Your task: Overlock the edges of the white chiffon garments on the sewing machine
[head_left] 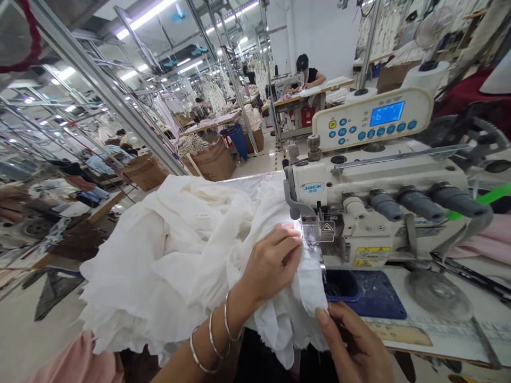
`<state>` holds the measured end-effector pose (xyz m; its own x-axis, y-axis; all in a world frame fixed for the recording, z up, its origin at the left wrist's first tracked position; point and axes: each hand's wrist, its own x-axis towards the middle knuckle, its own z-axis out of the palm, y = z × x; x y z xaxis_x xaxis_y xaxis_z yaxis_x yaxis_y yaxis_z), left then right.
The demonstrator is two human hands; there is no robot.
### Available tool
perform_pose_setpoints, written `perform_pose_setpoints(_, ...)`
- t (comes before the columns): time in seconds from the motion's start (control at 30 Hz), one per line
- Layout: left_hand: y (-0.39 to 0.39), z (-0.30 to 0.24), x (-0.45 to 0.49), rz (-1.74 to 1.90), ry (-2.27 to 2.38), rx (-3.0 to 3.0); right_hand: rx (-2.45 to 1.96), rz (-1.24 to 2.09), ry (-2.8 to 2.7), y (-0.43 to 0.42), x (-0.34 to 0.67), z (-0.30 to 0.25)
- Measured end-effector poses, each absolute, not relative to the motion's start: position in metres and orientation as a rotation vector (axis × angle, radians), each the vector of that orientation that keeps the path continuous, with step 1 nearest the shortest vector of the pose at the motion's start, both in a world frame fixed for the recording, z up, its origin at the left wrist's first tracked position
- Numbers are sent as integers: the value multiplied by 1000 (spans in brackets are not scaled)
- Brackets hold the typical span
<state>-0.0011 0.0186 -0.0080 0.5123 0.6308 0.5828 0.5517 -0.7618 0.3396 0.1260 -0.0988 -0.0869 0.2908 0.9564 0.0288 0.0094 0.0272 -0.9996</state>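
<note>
A heap of thin white cloth [175, 250] spreads from the left up to the foot of a white JACK sewing machine [339, 197]. My left hand [273, 260], with thin metal bangles [211, 340] on its wrist, lies on the folds just in front of the clear needle guard [319, 230]. My right hand [351, 340] is at the bottom edge of the picture, its thumb and fingers pinching a fold of the cloth near the machine's blue plate [367, 295]. The needle itself is hidden behind the guard and my fingers.
A lit control panel [371, 119] stands above the machine. Pink fabric [483, 239] lies at the right, and a ruler [399, 335] sits on the table's front. Behind, a co-worker [307, 72] sews at another machine, among rows of stations and cardboard boxes [211, 162].
</note>
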Motion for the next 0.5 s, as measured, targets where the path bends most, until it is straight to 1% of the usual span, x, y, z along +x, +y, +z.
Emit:
perform_pose_setpoints(0.17, 39, -3, -6, 1021, 987, 2594, -1261, 959, -1059, -81, 131, -73)
perform_pose_setpoints(0.3, 63, -9, -33, 1045, 986, 2598, -1307, 938, -1084, -78, 135, -63)
perform_pose_setpoints(0.4, 68, -16, -61, 1071, 1179, 2764, -1364, 1081, -1103, -85, 135, -62)
perform_pose_setpoints(0.5, 39, -16, -67, 1196, 1430, 2871, -1406, 1165, -1096, -95, 133, -66)
